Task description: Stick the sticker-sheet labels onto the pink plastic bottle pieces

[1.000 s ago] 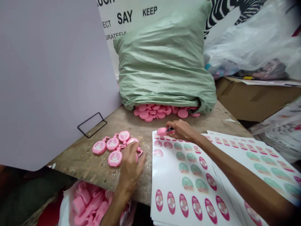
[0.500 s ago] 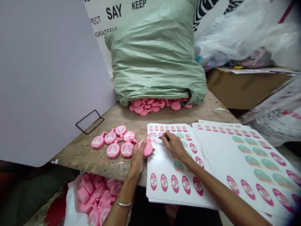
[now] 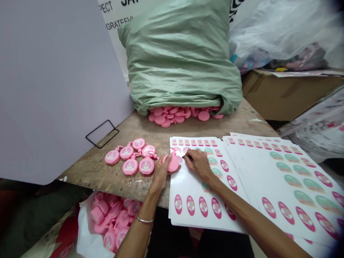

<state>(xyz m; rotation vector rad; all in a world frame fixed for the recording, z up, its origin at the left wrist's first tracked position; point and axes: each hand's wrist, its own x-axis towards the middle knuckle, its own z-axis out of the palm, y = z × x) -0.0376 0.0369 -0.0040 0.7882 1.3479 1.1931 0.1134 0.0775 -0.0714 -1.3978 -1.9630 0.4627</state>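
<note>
A round pink plastic piece point(image 3: 172, 163) with a small spout is held in my left hand point(image 3: 160, 174), over the left edge of the sticker sheet point(image 3: 188, 179). My right hand point(image 3: 197, 163) is on that sheet, its thumb and fingers pinched together around a small dark thing I cannot make out. Pink, green and oval stickers cover parts of the sheet. To the left, several pink pieces with round labels point(image 3: 146, 166) lie in a loose group on the wooden table point(image 3: 145, 186).
A green sack point(image 3: 180, 57) spills plain pink pieces point(image 3: 166, 118) at the back. More sticker sheets point(image 3: 249, 172) lie at right. A white bag point(image 3: 83, 233) of pink pieces is below left. A cardboard box point(image 3: 290, 93) and a black wire frame point(image 3: 102, 134) flank the table.
The camera view has shifted slightly. My left hand has brought the pink piece a little closer to my right hand, which stays pinched over the sheet.
</note>
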